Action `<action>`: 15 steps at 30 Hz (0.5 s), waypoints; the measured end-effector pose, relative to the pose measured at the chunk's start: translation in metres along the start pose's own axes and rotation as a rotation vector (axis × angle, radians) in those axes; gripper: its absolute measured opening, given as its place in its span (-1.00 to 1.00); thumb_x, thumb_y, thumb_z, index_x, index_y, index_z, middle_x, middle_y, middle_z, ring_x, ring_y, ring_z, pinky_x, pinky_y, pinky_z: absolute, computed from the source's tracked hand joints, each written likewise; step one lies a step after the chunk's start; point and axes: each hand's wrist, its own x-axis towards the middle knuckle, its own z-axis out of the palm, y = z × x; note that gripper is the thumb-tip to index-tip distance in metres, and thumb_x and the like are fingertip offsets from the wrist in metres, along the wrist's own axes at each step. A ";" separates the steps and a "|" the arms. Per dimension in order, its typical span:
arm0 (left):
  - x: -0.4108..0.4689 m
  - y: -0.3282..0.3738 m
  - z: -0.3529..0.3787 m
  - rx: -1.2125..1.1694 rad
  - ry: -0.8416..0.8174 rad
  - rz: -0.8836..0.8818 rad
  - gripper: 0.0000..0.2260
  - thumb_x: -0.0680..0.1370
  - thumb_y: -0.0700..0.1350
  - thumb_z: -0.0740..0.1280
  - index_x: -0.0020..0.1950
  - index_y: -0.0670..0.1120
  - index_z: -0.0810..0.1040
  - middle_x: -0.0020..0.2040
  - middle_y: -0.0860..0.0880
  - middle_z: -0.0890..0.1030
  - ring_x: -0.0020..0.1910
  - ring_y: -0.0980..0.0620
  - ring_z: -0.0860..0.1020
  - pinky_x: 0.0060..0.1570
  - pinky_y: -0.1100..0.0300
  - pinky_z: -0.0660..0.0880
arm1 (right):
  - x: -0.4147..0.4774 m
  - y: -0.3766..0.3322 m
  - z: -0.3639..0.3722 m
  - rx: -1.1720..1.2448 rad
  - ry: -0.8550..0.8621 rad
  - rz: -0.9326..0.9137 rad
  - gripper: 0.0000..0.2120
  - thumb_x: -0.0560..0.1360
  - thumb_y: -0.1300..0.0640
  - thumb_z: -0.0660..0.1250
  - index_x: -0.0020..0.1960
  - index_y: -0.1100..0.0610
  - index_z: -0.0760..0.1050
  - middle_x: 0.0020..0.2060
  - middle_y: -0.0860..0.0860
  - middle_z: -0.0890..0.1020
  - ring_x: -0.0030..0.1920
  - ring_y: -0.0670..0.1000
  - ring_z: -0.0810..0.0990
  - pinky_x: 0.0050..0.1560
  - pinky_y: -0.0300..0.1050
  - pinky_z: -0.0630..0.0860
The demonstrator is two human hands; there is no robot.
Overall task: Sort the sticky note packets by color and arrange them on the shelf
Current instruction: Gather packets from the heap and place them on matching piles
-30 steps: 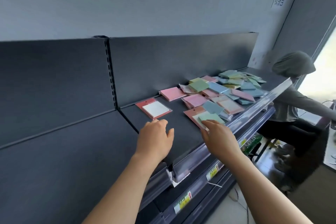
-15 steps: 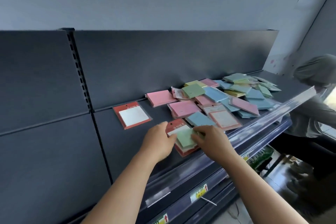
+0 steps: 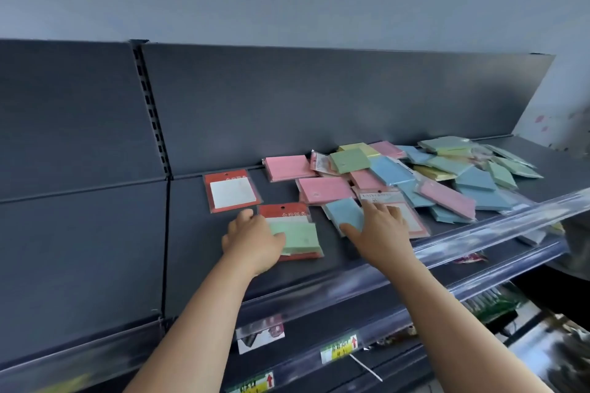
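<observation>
The left hand (image 3: 255,238) covers the left edge of the pale green sticky note packet (image 3: 300,236); the yellow price labels (image 3: 339,348) below are too blurred to read.

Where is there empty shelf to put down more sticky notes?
Bare shelf lies left of the white-note packet, up to the slotted post, and along the front between the green-note packet and the clear rail. The right is crowded: the mixed pile of packets covers it.

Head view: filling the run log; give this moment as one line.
left hand rests on green packet | right hand touches blue packet | mixed pile unsorted on shelf
</observation>
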 end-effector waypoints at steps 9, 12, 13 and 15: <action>-0.007 0.011 -0.001 -0.142 0.036 -0.069 -0.44 0.38 0.17 0.49 0.20 -0.17 0.51 0.21 -0.10 0.40 0.19 -0.12 0.45 0.19 -0.02 0.47 | 0.000 -0.015 0.001 0.341 -0.075 0.000 -0.51 0.51 0.14 0.32 0.39 0.16 0.28 0.20 0.15 0.45 0.15 0.17 0.46 0.07 -0.03 0.41; -0.007 0.007 -0.005 -0.170 0.001 -0.101 -0.38 0.35 0.18 0.52 0.24 -0.19 0.49 0.24 -0.09 0.39 0.21 -0.10 0.45 0.21 0.00 0.47 | -0.004 -0.016 0.000 0.443 -0.059 0.015 -0.58 0.52 0.19 0.26 0.36 0.18 0.32 0.15 0.15 0.50 0.06 0.16 0.50 -0.04 0.00 0.49; -0.008 0.007 -0.006 -0.196 -0.020 -0.106 -0.38 0.32 0.19 0.53 0.21 -0.17 0.53 0.22 -0.08 0.41 0.19 -0.09 0.47 0.20 0.00 0.48 | -0.005 -0.015 0.000 0.479 -0.058 0.025 -0.59 0.52 0.20 0.26 0.36 0.19 0.32 0.14 0.15 0.52 0.03 0.14 0.51 -0.08 0.02 0.51; -0.009 0.004 -0.007 -0.273 -0.050 -0.101 -0.43 0.25 0.20 0.54 0.10 -0.14 0.59 0.17 -0.07 0.49 0.11 -0.07 0.52 0.13 0.02 0.51 | -0.008 -0.015 -0.001 0.535 -0.064 0.031 -0.56 0.52 0.20 0.28 0.38 0.19 0.31 0.16 0.14 0.53 0.01 0.11 0.51 -0.12 -0.01 0.51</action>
